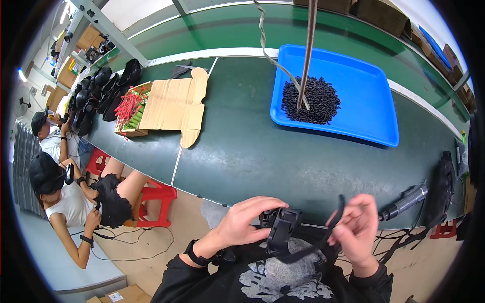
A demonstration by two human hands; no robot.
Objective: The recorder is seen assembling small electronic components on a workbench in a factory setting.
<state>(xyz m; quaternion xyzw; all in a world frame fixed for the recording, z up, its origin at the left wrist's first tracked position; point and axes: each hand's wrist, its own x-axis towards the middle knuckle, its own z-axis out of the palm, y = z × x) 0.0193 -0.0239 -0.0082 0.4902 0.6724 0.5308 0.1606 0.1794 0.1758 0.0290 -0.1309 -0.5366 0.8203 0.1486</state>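
Black plastic headset bracket [281, 228] looks light and rigid; left hand [246, 222] fingers wrap its body, right hand [355, 228] fingers pinch the floppy strap [331, 230], over the green surface [262, 156].

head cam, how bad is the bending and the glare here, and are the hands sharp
Head view: strong fisheye, the green workbench edges bow toward a black rim; even overhead light, soft shadow under the blue tray, pale sheen on the bench but no hard glare; the left hand and the black device it holds look fairly sharp, the right hand pinching the black strap is slightly soft.
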